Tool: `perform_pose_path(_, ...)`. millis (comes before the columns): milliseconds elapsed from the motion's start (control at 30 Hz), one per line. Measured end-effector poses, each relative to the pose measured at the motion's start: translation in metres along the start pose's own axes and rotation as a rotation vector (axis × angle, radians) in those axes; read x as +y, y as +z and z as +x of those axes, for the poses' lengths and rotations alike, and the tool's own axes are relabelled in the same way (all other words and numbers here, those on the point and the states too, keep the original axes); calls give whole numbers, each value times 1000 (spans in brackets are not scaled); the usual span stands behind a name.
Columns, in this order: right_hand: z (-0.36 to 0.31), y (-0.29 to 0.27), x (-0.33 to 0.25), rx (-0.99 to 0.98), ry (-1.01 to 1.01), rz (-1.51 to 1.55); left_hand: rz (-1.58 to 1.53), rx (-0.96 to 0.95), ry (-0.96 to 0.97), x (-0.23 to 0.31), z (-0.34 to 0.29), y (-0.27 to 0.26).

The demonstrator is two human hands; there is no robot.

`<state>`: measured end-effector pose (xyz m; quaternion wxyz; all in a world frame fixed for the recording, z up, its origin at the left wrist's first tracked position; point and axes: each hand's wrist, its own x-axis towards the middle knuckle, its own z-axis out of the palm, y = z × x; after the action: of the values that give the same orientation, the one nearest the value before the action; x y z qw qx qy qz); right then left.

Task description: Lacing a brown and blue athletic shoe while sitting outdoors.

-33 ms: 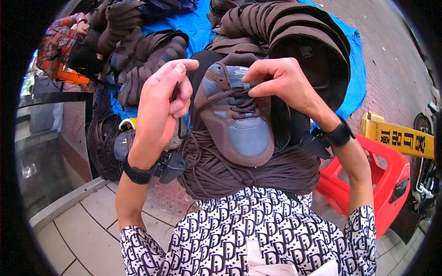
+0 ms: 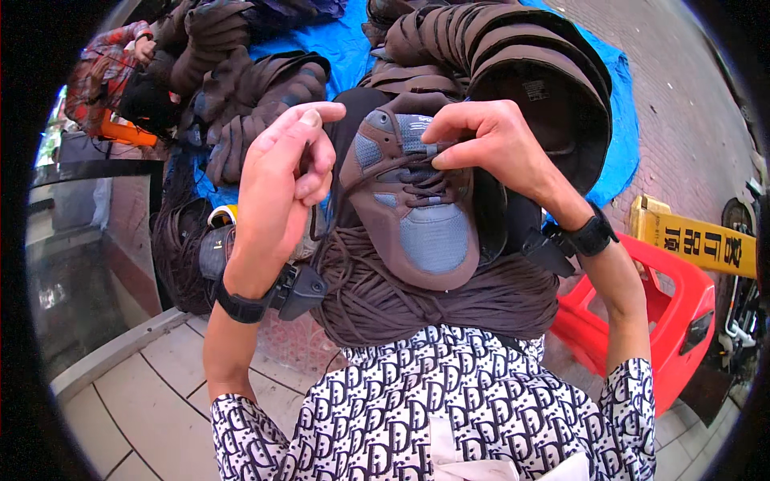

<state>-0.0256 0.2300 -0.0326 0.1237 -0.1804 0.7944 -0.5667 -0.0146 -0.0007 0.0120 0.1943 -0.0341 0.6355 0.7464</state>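
A brown and blue-grey shoe upper (image 2: 433,236) lies over my lap, toe toward me, with a dark shoelace (image 2: 425,191) threaded across its tongue. My right hand (image 2: 493,140) is at the upper's right side, thumb and forefinger pinched on the lace near the top of the tongue. Left of the upper, my left hand (image 2: 281,164) is raised, its forefinger stretched out and the other fingers curled round a dark bit of lace, mostly hidden. Beneath the upper lies a thick bundle of brown laces (image 2: 433,309).
Nested stacks of brown shoe uppers (image 2: 513,40) lie ahead on a blue tarp (image 2: 618,164). To the right are a red plastic stool (image 2: 674,276) and a long yellow box (image 2: 698,236). Another person in a red checked shirt (image 2: 92,76) is at far left, beyond a glass-sided case (image 2: 96,240).
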Motion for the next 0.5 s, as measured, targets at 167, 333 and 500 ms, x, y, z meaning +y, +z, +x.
perform_pose_path(167, 3, -1, 4, 36, -47, -44, -185, 8, 26, 6, 5, -5)
perform_pose_path(333, 4, 2, 10, -51, -29, -76, -117, 105, 46, -5, 7, 6)
perform_pose_path(500, 0, -1, 18, 63, -272, -420, 857, -127, 611, -29, 2, 31)
